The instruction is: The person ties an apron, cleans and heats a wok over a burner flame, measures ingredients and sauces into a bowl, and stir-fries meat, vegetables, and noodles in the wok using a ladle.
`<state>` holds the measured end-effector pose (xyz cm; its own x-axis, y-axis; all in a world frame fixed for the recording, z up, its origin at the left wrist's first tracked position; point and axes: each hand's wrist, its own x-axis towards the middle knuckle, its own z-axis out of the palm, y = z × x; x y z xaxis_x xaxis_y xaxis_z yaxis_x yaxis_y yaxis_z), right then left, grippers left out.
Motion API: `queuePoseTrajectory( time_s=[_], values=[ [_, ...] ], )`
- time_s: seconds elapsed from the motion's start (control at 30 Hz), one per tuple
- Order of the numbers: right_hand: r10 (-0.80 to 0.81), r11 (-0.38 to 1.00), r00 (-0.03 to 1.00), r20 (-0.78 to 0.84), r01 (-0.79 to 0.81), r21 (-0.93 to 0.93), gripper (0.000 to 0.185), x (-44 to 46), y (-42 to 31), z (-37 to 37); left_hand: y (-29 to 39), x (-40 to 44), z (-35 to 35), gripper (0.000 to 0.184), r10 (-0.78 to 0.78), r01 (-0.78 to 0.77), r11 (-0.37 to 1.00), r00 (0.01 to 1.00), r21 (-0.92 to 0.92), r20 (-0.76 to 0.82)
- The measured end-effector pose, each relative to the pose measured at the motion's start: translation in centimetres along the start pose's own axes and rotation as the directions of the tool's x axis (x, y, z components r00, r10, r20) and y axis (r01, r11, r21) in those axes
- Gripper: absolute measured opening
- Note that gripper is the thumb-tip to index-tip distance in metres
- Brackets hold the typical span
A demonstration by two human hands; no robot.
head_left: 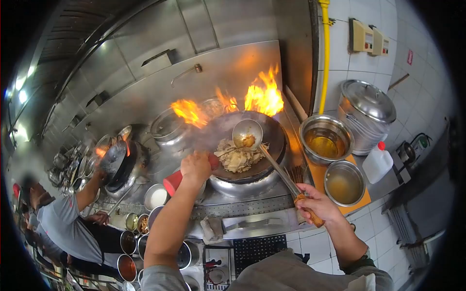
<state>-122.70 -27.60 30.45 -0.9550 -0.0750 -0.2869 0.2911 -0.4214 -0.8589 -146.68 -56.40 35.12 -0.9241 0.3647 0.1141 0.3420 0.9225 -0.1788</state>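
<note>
L hand (195, 167) part-hides unclear red item (173, 183); R hand (318, 204) grips ladle (281, 173).

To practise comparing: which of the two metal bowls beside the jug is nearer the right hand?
The smaller bowl, with cloudy liquid; the larger bowl holds amber liquid.

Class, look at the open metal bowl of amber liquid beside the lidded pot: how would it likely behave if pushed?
The metal bowl looks rigid, so it should keep its shape. The amber liquid would probably slosh, since no lid covers it. Its shiny, smooth rim suggests it could feel slippery, especially if oily.
</note>
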Motion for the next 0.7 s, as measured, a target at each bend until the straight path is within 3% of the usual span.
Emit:
queuePoseTrajectory(
  time_s=[0.17, 0.43, 0.53, 0.63, 0.7],
  values=[
    [0.013, 1.0, 1.0, -0.021, -0.013, -0.024, 0.058, 0.4, -0.3, -0.4, 0.8, -0.3, -0.6, 0.023, 0.022, -0.022, 1.0, 0.999, 0.0, 0.035],
    [0.052, 0.997, 0.999, -0.013, -0.051, 0.063, 0.058, 0.9, -0.2, -0.5, 0.0, -0.6, 0.0, 0.024, -0.036, 0.036, 0.999, 0.998, -0.01, 0.054],
    [0.076, 0.996, 0.997, -0.005, -0.075, 0.045, 0.059, 1.4, -0.3, -0.1, -1.0, -1.3, 0.7, 0.037, -0.116, 0.115, 0.993, 0.992, 0.007, 0.05],
    [0.093, 0.995, 0.996, 0.004, -0.092, -0.042, 0.059, 2.4, -0.7, 0.8, -2.6, -3.2, 0.9, 0.034, -0.126, 0.135, 0.982, 0.99, -0.131, 0.069],
    [0.106, 0.986, 0.994, 0.019, -0.103, -0.13, 0.059, 3.1, -0.8, 1.4, -4.8, -4.7, 2.9, 0.048, -0.16, 0.075, 0.839, 0.981, -0.538, -0.112]
  ],
)
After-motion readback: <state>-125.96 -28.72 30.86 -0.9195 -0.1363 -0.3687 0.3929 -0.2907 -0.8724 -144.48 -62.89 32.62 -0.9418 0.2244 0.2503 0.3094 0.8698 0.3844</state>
